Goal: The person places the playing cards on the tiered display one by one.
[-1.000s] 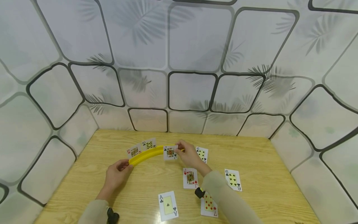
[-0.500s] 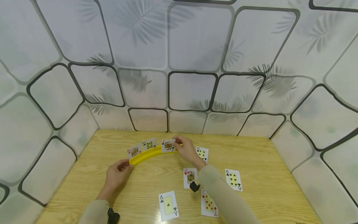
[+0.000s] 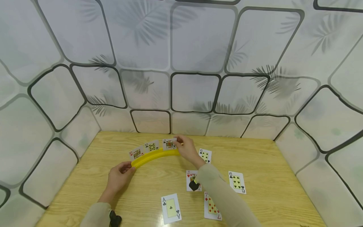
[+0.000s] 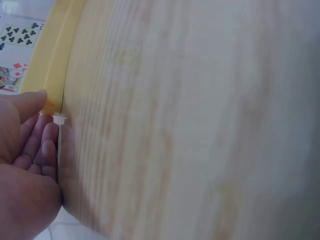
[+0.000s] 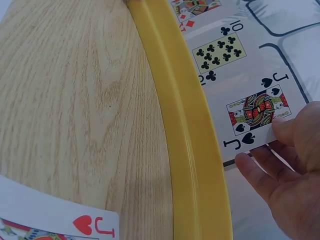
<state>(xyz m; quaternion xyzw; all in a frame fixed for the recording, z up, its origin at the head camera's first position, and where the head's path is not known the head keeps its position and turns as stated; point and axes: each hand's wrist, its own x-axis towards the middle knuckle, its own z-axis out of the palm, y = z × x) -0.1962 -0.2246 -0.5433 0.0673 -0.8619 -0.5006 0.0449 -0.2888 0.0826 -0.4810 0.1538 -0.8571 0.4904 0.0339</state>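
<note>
A curved yellow card holder [image 3: 156, 154] stands toward the back of the table. My left hand [image 3: 120, 175] pinches its left end between thumb and fingers, as the left wrist view also shows. In the holder a king of diamonds [image 3: 136, 153] and a ten of clubs [image 3: 151, 146] stand upright side by side. To their right, the jack of spades [image 5: 257, 112] is at the holder's back edge, its right side pinched by thumb and fingers of my right hand [image 3: 187, 149]. Whether its lower edge sits in the slot I cannot tell.
Loose cards lie face up on the wooden table [image 3: 141, 186]: an ace of clubs [image 3: 171, 208], a seven of diamonds [image 3: 211, 208], a jack of hearts [image 3: 189, 176], a six of clubs [image 3: 237, 182] and another six [image 3: 204, 155]. A patterned wall [image 3: 193, 94] rises behind the table.
My right hand has moved the jack of spades up and slightly left, from in front of the holder to its back edge beside the ten. The left hand has stayed on the holder's end.
</note>
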